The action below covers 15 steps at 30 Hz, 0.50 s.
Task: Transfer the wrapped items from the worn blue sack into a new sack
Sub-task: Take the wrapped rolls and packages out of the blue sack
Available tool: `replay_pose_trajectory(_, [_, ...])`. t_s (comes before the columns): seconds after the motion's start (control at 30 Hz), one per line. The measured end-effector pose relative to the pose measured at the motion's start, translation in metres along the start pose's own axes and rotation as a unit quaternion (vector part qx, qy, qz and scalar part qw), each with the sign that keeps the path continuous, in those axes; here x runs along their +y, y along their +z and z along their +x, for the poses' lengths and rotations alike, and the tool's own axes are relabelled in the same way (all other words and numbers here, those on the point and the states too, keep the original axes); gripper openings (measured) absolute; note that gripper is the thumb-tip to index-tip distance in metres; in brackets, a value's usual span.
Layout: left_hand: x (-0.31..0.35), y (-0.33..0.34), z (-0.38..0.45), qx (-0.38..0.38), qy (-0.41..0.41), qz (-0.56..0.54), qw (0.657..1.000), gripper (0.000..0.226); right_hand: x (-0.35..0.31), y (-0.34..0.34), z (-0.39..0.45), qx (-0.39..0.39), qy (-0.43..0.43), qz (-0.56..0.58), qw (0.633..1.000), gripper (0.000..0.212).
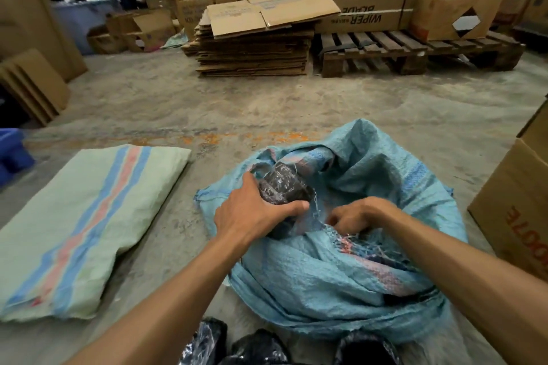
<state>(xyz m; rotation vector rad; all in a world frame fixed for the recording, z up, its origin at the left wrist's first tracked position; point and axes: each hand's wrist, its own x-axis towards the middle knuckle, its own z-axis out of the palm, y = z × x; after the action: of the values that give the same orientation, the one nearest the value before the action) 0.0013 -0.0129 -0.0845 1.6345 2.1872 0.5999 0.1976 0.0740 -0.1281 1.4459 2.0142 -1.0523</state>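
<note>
My left hand (255,210) has its fingers (296,205) curled over a dark wrapped item (281,184) that sits in the mouth of the blue sack (341,270). My right hand (355,216) is just beside it, fingers bunched into the frayed woven edge of the same sack, gripping the cloth. The blue sack lies crumpled on the floor (207,104) in front of me, threads loose along a torn pink and blue stripe.

Three more wrapped items (261,348), dark under clear film, lie at the bottom edge of my view, just below the sack. I can read no label on any of them.

To my left the new sack (74,231) lies flat on the floor, pale green with blue and pink stripes, well apart from my hands.

At the right edge stands a box (513,216) with red letters, cut off; I make out "OOTE" and no more. Farther back, boxes (367,13) on a wooden pallet (415,50) read "WIPER BLADE", printed upside down from here. Beside the pallet is a stack of flattened cardboard (255,38). More cardboard sheets (32,86) lean at the far left, and a blue plastic thing (12,151) shows at that edge.

The floor is bare concrete, dusty and stained, with a worn orange line (213,138) across it.
</note>
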Motion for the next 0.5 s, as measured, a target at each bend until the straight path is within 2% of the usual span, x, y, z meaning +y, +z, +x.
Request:
replay_pose_trajectory(0.07, [-0.002,-0.005,0.001,-0.014,-0.010,-0.073,0.997,0.108,0.002,0.003,-0.006,-0.011,-0.004,-0.036,0.999,0.031])
replay_pose_trajectory(0.13, [-0.004,-0.012,0.000,-0.017,-0.012,-0.123,0.992,0.110,0.009,0.002,-0.014,0.014,-0.022,-0.077,0.997,0.014])
replay_pose_trajectory(0.17, [-0.004,-0.018,-0.002,-0.022,-0.009,-0.134,0.991,0.108,0.013,0.001,-0.023,0.045,-0.025,-0.069,0.996,0.008])
replay_pose_trajectory(0.27, [-0.010,-0.034,-0.008,-0.035,-0.009,-0.199,0.979,0.093,0.021,-0.011,-0.048,0.210,-0.049,0.033,0.976,0.029])
replay_pose_trajectory(0.4, [-0.021,-0.058,-0.026,-0.072,0.028,-0.333,0.940,0.079,0.005,-0.022,-0.095,0.427,-0.076,0.133,0.891,0.026])
replay_pose_trajectory(0.5, [-0.027,-0.074,-0.049,-0.091,0.077,-0.369,0.922,0.076,-0.021,-0.017,-0.142,0.567,-0.075,0.149,0.807,0.029])
